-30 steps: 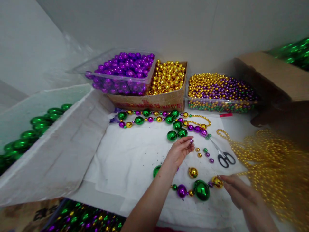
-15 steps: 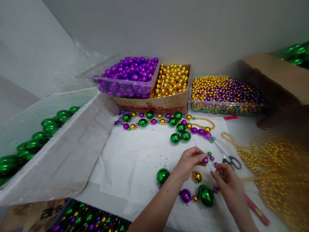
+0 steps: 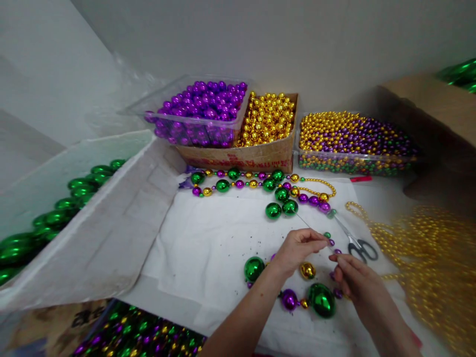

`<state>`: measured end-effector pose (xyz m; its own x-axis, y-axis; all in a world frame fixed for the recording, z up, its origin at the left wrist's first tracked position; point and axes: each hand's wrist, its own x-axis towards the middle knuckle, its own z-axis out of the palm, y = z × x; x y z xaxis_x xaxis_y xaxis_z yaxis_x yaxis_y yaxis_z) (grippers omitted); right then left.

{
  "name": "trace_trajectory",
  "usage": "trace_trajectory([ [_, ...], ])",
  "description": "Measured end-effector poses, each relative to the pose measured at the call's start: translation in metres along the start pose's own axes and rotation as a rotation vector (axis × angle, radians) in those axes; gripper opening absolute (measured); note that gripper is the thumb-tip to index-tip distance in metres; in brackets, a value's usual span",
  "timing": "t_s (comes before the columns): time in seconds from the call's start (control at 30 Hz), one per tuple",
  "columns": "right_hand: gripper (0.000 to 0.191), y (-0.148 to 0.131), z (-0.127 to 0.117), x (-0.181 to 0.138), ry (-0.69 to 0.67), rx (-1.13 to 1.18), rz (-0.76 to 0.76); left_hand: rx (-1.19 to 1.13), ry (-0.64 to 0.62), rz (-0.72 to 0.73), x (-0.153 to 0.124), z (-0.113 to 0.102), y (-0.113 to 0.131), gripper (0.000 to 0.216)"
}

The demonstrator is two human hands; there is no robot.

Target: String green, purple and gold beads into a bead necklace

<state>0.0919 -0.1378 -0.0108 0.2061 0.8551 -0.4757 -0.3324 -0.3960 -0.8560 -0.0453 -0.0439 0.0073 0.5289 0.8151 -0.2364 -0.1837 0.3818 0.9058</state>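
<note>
Left hand (image 3: 303, 250): grip closed, thumb and fingers pinching a thin string (image 3: 304, 221). String slants up-left from the pinch toward the loose big green beads (image 3: 281, 194). Right hand (image 3: 359, 280): grip also closed, fingertips pinched on the string just right of and slightly below the left; exact contact small and blurry. String is between the fingertips of both grips, short bit spanning the gap.

Below the grips, bead strand curves over the white cloth (image 3: 201, 243) on the surface: large green bead (image 3: 322, 300) between the forearms, purple bead (image 3: 289, 299) beside the left forearm, another green bead (image 3: 254, 269) on that forearm's far side. Gold bead (image 3: 307, 270) sits just under the left hand. Small green bead (image 3: 327, 235) right by the left fingertips. Scissors (image 3: 354, 240) near, beyond the right hand.
</note>
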Motion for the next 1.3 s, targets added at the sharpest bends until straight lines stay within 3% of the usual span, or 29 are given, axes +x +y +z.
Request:
trace_trajectory([
  [0.07,0.034,0.000,-0.002,-0.003,0.018,0.059,-0.013,0.113,0.017,-0.003,0.003,-0.012,0.004,0.018],
  [0.1,0.034,-0.001,-0.003,-0.005,0.022,0.071,-0.028,0.180,0.089,0.022,0.005,-0.020,0.007,0.017],
  [0.23,0.039,-0.005,-0.001,-0.008,-0.009,0.054,-0.071,0.511,0.631,0.271,0.020,-0.053,0.019,0.015],
  [0.27,0.042,-0.005,0.001,-0.009,-0.023,0.033,-0.067,0.570,0.722,0.318,0.024,-0.060,0.020,0.024],
  [0.33,0.047,-0.005,0.006,-0.009,-0.054,-0.015,-0.056,0.602,0.770,0.315,0.030,-0.071,0.020,0.044],
  [0.53,0.037,-0.002,0.008,-0.012,-0.018,-0.001,-0.071,0.437,0.698,0.133,0.025,-0.080,0.019,0.042],
  [0.6,0.034,-0.003,0.005,-0.013,0.020,0.007,-0.073,0.184,0.609,0.079,0.016,-0.076,0.024,0.040],
  [0.73,0.035,-0.005,0.006,-0.015,0.037,0.027,-0.045,-0.489,0.276,-0.111,0.002,-0.060,0.027,0.033],
  [0.8,0.037,-0.005,0.009,-0.016,0.019,0.047,-0.042,-0.668,0.219,-0.181,-0.001,-0.053,0.023,0.030],
  [1.13,0.044,-0.008,0.000,-0.028,0.158,-0.048,-0.026,-0.761,0.169,-0.241,-0.003,-0.043,-0.001,0.026],
  [1.3,0.043,-0.009,0.003,-0.027,0.134,-0.070,-0.015,-0.711,0.154,-0.196,-0.003,-0.038,-0.001,0.028],
])
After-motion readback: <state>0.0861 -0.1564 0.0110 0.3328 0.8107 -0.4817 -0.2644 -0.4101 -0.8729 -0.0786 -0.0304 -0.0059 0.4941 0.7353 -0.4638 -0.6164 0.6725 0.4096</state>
